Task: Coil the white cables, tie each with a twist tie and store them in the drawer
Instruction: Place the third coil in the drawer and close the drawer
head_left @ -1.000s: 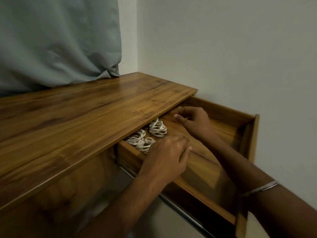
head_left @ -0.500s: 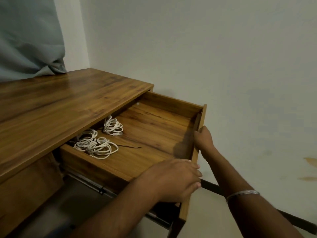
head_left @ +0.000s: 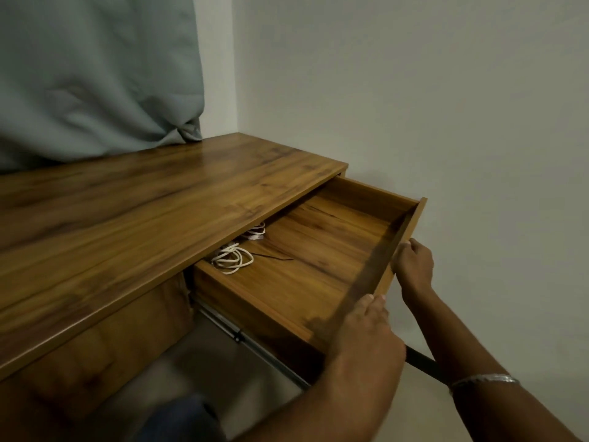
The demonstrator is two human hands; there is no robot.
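Note:
The wooden drawer (head_left: 318, 269) stands pulled out from under the desk top (head_left: 134, 218). At its back left, coiled white cables (head_left: 231, 258) lie on the drawer floor, a second coil (head_left: 255, 232) half hidden under the desk edge. A thin dark tie end (head_left: 277, 257) sticks out beside them. My left hand (head_left: 360, 333) grips the drawer's front panel (head_left: 395, 250) near its lower corner. My right hand (head_left: 412, 266) holds the same panel from the outside, further along.
A grey curtain (head_left: 95, 74) hangs onto the desk's back left. A plain wall (head_left: 446, 106) runs close along the right of the drawer. A metal slide rail (head_left: 255, 346) shows under the drawer, and a dark bar (head_left: 424, 362) passes below my right forearm.
Both hands left the inside of the drawer and took hold of its front panel. The drawer has slid inward since half a second ago, so the desk edge now covers more of the coils.

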